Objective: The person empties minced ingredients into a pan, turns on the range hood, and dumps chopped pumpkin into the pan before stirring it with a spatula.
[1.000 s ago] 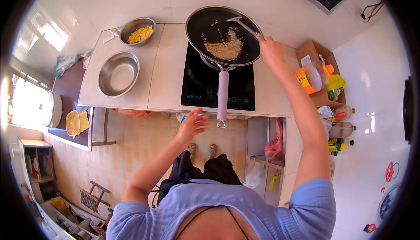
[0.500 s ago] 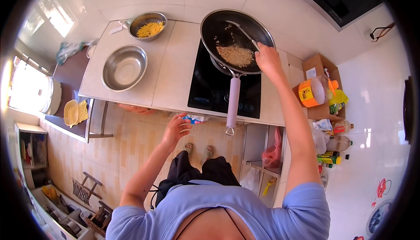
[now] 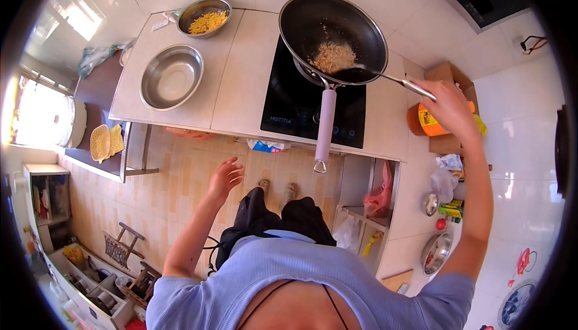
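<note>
My right hand (image 3: 448, 108) is closed round the handle of a metal spatula (image 3: 397, 80), whose head is inside the black pan (image 3: 295, 29) beside a heap of light brown minced food (image 3: 335, 57). The pan sits on a black induction cooktop (image 3: 283, 104), its lilac handle (image 3: 326, 124) pointing toward me with nobody holding it. My left hand (image 3: 226, 177) hangs in the air in front of the counter, fingers apart and holding nothing.
On the counter at left are a steel bowl (image 3: 171, 77) with nothing in it and a bowl of yellow kernels (image 3: 208, 22). A cardboard box (image 3: 447, 72), an orange-labelled bottle (image 3: 428, 120) and another steel bowl (image 3: 436, 252) stand at right. Open shelves (image 3: 355, 179) lie below.
My right hand has moved right and toward me, drawing the spatula from the pan's far side to its near right. The food is more heaped. My left hand has shifted left and lower.
</note>
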A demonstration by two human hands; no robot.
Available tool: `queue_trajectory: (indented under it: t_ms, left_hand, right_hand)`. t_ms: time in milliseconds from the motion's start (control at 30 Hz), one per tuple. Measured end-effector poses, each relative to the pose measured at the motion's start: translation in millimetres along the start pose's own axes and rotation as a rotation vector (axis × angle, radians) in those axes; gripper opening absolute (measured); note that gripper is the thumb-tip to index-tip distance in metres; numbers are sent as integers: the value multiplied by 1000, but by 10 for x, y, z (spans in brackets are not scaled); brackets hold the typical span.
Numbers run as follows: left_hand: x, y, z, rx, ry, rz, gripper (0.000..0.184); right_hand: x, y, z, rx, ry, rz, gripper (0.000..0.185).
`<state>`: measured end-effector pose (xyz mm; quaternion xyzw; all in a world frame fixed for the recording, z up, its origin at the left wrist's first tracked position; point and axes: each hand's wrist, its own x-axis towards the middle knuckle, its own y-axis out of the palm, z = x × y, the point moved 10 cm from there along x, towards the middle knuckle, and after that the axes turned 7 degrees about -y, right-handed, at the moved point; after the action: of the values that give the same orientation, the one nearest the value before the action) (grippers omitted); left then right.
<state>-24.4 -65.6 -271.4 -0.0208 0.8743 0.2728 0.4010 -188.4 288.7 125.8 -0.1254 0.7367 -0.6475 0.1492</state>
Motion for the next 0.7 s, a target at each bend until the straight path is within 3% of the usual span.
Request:
queue_trajectory:
  t_ms: [100, 200, 300, 400, 600, 700]
  left_hand:
    - [29, 221, -168, 3, 27, 52, 36]
    - [0, 367, -323, 50, 57, 77, 36]
    - [-15, 292, -349, 64, 56, 56, 35]
    - [-8, -99, -173, 27, 26, -26, 34]
    - [-69, -556, 102, 17, -54, -137, 37]
    - [-75, -362, -15, 44, -33, -70, 36]
  right_hand:
    - [388, 344, -101, 193, 114, 73, 30]
    - [650, 397, -98, 133, -54, -215, 30]
    - [690, 398, -58, 124, -150, -140, 33]
    - [460, 13, 7, -255, -258, -78, 37]
    - [42, -360, -261, -189, -52, 65, 37]
    - [27, 3, -298, -160, -102, -51, 38]
